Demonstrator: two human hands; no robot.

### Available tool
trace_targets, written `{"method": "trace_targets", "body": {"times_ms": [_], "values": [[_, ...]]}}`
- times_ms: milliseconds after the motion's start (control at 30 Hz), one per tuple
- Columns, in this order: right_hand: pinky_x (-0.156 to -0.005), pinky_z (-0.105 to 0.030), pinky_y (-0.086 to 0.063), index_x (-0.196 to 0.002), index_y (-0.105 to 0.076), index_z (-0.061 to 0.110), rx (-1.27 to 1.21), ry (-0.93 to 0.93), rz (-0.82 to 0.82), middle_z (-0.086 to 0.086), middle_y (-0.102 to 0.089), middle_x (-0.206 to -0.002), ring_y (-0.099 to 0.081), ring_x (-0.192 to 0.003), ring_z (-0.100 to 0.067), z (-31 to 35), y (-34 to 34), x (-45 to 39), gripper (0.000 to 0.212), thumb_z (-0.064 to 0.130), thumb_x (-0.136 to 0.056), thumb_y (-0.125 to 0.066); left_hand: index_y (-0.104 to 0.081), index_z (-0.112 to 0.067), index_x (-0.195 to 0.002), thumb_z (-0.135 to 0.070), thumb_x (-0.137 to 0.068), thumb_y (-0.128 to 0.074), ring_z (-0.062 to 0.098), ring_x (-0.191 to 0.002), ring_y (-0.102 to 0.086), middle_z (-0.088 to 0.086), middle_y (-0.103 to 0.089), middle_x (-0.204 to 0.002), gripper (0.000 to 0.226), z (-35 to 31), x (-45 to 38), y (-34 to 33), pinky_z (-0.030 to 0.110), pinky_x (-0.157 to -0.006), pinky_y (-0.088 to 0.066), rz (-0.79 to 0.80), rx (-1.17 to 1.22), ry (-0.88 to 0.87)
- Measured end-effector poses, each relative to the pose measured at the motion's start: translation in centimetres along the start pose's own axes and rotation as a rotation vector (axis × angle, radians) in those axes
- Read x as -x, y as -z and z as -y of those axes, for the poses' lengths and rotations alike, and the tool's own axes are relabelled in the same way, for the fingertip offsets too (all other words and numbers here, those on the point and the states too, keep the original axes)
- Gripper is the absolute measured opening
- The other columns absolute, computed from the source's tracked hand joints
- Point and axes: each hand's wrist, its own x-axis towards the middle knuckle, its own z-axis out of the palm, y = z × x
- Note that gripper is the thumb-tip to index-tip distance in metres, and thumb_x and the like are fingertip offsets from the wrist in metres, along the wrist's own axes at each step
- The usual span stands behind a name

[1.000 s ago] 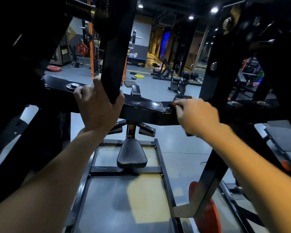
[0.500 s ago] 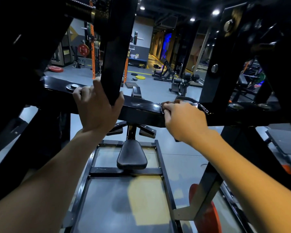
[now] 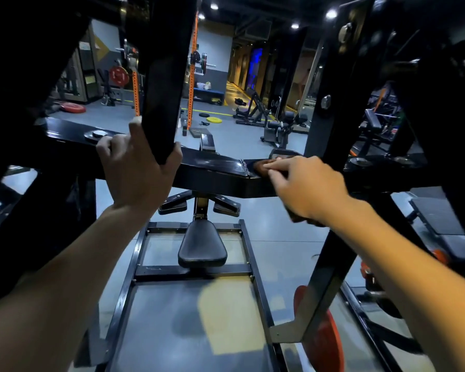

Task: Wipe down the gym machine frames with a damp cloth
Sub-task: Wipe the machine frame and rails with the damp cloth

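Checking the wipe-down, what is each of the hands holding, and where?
Left hand grips the black upright bar near its lower end. Right hand presses a dark cloth onto the crossbeam.

A smooth grey gym floor [image 3: 242, 135] runs back to a grey far wall [image 3: 215, 49]. Round white ceiling spotlights [image 3: 330, 14] shine from a dark ceiling. Orange perforated rack uprights [image 3: 189, 84] stand at mid-room, with a flat yellow weight plate [image 3: 214, 119] and a red weight plate [image 3: 73, 107] lying on the floor. A blue-lit doorway [image 3: 255, 66] glows beyond.
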Motion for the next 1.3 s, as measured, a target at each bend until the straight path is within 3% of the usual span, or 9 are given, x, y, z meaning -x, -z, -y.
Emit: {"method": "trace_targets", "body": {"times_ms": [133, 233, 433, 600, 800, 900, 1000, 1133, 1300], "values": [[-0.066, -0.037, -0.041, -0.118, -0.071, 0.03, 0.113, -0.195, -0.002, -0.009, -0.062, -0.095, -0.055, -0.08, -0.033, -1.8, -0.2, -2.9, 0.035, 0.038, -0.105, -0.039, -0.049, -0.001, -0.121, -0.054, -0.095, -0.055, 0.038, -0.087, -0.056, 0.018, -0.06, -0.085, 0.058, -0.2, 0.0, 0.0, 0.05, -0.102, -0.032, 0.0, -0.01, 0.009], [-0.065, -0.035, -0.04, -0.099, -0.071, 0.018, 0.064, -0.163, -0.01, -0.013, -0.067, -0.097, -0.054, -0.079, -0.035, 1.1, -1.8, -3.9, 0.033, 0.029, -0.103, -0.04, -0.048, -0.001, -0.121, -0.054, -0.095, -0.056, 0.038, -0.087, -0.056, 0.018, -0.06, -0.085, 0.059, -0.2, 0.0, 0.2, 0.05, -0.103, -0.032, 0.004, 0.015, 0.0], [-0.064, -0.033, -0.046, -0.132, -0.066, 0.041, 0.087, 0.042, -0.037, -0.002, -0.072, -0.11, -0.061, -0.081, -0.026, 0.1, -0.1, -0.3, 0.033, 0.041, -0.106, -0.045, -0.049, -0.005, -0.123, -0.056, -0.093, -0.06, 0.037, -0.087, -0.058, 0.013, -0.057, -0.079, 0.061, 0.0, 0.0, 0.2, 0.049, -0.104, -0.032, 0.014, 0.046, 0.016], [-0.062, -0.033, -0.04, -0.116, -0.074, 0.026, 0.129, -0.186, -0.006, -0.009, -0.068, -0.096, -0.057, -0.078, -0.032, -0.8, -0.4, -3.9, 0.033, 0.031, -0.102, -0.044, -0.049, -0.005, -0.119, -0.052, -0.093, -0.062, 0.035, -0.083, -0.056, 0.004, -0.045, -0.078, 0.056, -0.4, 0.1, 0.1, 0.047, -0.1, -0.032, -0.027, 0.058, 0.021], [-0.063, -0.033, -0.047, -0.123, -0.071, 0.033, 0.004, 0.035, -0.008, -0.002, -0.069, -0.103, -0.062, -0.081, -0.027, 3.0, -1.4, -1.3, 0.032, 0.033, -0.105, -0.045, -0.049, -0.006, -0.121, -0.055, -0.092, -0.063, 0.036, -0.085, -0.058, 0.012, -0.058, -0.078, 0.058, -0.1, 0.2, 0.1, 0.047, -0.103, -0.033, -0.013, 0.076, 0.03], [-0.058, -0.031, -0.043, -0.133, -0.065, 0.042, 0.132, -0.016, -0.013, 0.0, -0.064, -0.092, -0.058, -0.073, -0.024, 0.0, 0.4, 0.0, 0.034, 0.037, -0.106, -0.044, -0.05, -0.006, -0.12, -0.055, -0.093, -0.061, 0.035, -0.085, -0.058, 0.011, -0.058, -0.077, 0.058, -0.1, 0.2, -0.2, 0.047, -0.103, -0.033, -0.021, 0.07, 0.036], [-0.062, -0.034, -0.04, -0.121, -0.072, 0.03, 0.152, -0.175, -0.013, -0.009, -0.066, -0.094, -0.055, -0.075, -0.032, -1.2, 0.1, -2.6, 0.034, 0.031, -0.104, -0.043, -0.051, -0.006, -0.118, -0.056, -0.092, -0.06, 0.035, -0.086, -0.057, 0.012, -0.059, -0.079, 0.057, 0.0, 0.2, -0.4, 0.048, -0.103, -0.034, -0.021, 0.062, 0.051], [-0.062, -0.034, -0.043, -0.095, -0.072, 0.016, 0.025, -0.131, -0.026, -0.012, -0.067, -0.09, -0.058, -0.075, -0.034, 1.7, -1.9, -4.3, 0.03, 0.025, -0.101, -0.043, -0.052, -0.006, -0.118, -0.056, -0.092, -0.06, 0.034, -0.088, -0.059, 0.013, -0.061, -0.082, 0.057, -0.1, 0.2, -0.4, 0.048, -0.105, -0.033, -0.018, 0.079, 0.058], [-0.065, -0.035, -0.058, -0.128, -0.071, 0.034, -0.04, 0.073, -0.024, -0.005, -0.074, -0.099, -0.062, -0.072, -0.024, 0.8, -0.1, 0.2, 0.032, 0.035, -0.104, -0.05, -0.053, -0.008, -0.117, -0.059, -0.091, -0.06, 0.033, -0.087, -0.058, 0.01, -0.059, -0.079, 0.058, 0.1, 0.2, -0.6, 0.048, -0.107, -0.032, -0.017, 0.086, 0.074]]}}
